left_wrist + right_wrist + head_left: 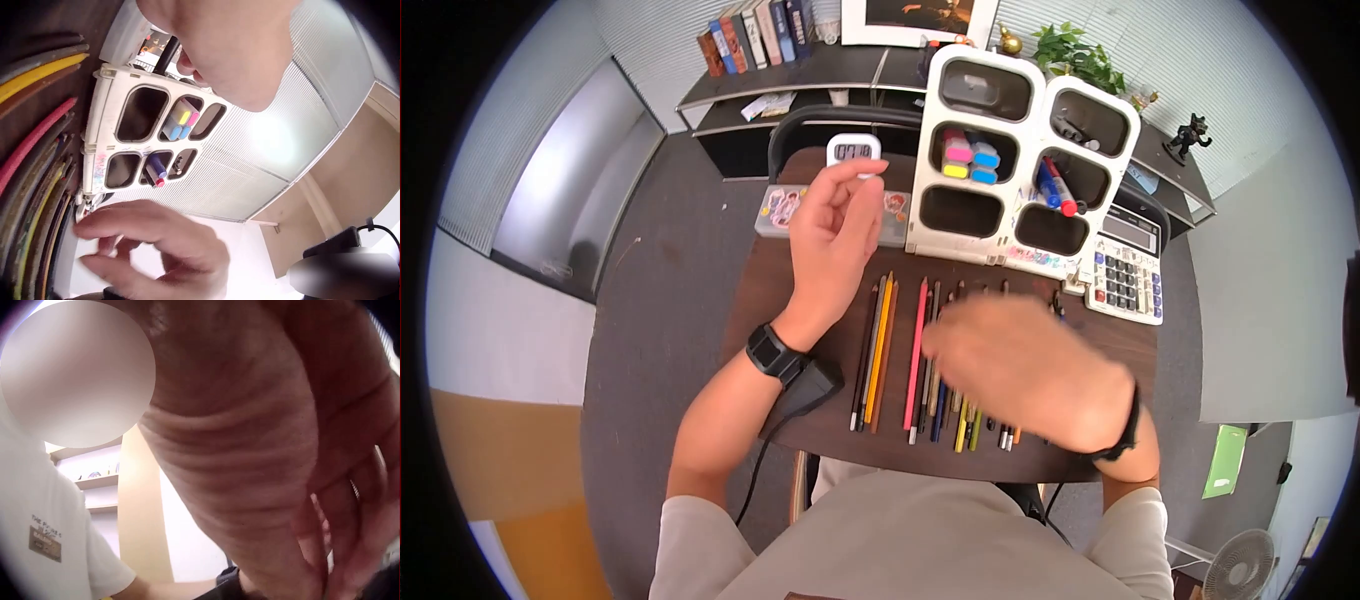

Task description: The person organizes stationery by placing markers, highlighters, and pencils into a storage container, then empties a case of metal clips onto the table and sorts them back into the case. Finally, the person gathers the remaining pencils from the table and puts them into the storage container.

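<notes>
In the head view, my left hand [837, 228] is raised with loosely bent fingers and nothing in its grasp, overlapping a sticker-covered case [775, 213] and the lower edge of a white digital timer [852, 149]. My right hand [1025, 365], blurred, hovers over a row of colored pencils and hides part of it. Its thumb and fingers curve apart with nothing between them in the left wrist view. A pink pencil [916, 350] lies left of that hand. Further left sits a small group with a yellow pencil [881, 350] and a brown pencil [887, 352].
Behind the pencils stands a white desk organizer [1007, 140] holding highlighters [970, 158] and markers [1056, 186]. A calculator [1127, 275] is at its right. Beside my left wrist, a black device [815, 385] trails a cable. The wooden table [800, 440] has a rounded edge near my body.
</notes>
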Available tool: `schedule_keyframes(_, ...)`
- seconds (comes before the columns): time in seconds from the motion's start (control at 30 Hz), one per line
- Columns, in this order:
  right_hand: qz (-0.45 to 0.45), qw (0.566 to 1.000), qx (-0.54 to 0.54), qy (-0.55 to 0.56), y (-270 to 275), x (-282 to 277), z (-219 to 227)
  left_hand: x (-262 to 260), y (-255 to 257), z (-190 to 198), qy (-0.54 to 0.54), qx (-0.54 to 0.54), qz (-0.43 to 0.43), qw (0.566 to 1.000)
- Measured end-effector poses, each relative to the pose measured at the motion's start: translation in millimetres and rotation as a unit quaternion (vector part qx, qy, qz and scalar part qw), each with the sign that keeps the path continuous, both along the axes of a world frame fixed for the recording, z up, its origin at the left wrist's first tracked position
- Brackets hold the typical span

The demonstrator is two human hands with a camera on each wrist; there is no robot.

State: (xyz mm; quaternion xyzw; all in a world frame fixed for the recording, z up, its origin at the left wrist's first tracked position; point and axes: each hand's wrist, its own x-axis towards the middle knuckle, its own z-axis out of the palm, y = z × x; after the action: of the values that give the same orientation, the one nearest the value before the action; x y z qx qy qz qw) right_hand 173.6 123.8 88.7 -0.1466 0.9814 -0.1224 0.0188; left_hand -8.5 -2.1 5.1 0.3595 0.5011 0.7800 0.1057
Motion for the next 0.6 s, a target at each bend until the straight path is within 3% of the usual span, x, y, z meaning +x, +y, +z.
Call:
schedule_keyframes(0.07,-0.021,0.989,0.015,-0.145,-18.0,1.2,-1.9,1.8,0.2,0.2,-0.016,-0.012,0.005,1.000)
schedule_keyframes(0.13,0.024,0.991,0.023,-0.128,-26.5,2.8,-11.6,3.5,0.1,0.7,0.000,-0.016,-0.005,1.000)
schedule_keyframes(0.27,0.011,0.990,0.008,-0.142,-42.8,3.8,-24.5,0.8,1.0,-0.5,0.006,-0.039,0.000,0.999)
schedule_keyframes(0.33,0.032,0.985,0.079,-0.151,-49.8,6.1,-28.9,2.6,0.4,-4.8,-0.009,-0.048,0.005,0.999)
schedule_keyframes(0.47,0.000,0.987,0.080,-0.142,-60.9,11.5,-30.2,0.8,2.8,-12.1,0.000,-0.057,-0.005,0.998)
schedule_keyframes(0.53,0.013,0.996,0.079,-0.050,-62.9,13.1,-39.4,1.5,3.2,-12.4,-0.013,-0.060,-0.007,0.998)
schedule_keyframes(0.6,0.025,0.993,0.108,-0.030,-63.2,11.1,-40.3,2.8,3.2,-11.6,-0.018,-0.066,-0.013,0.998)
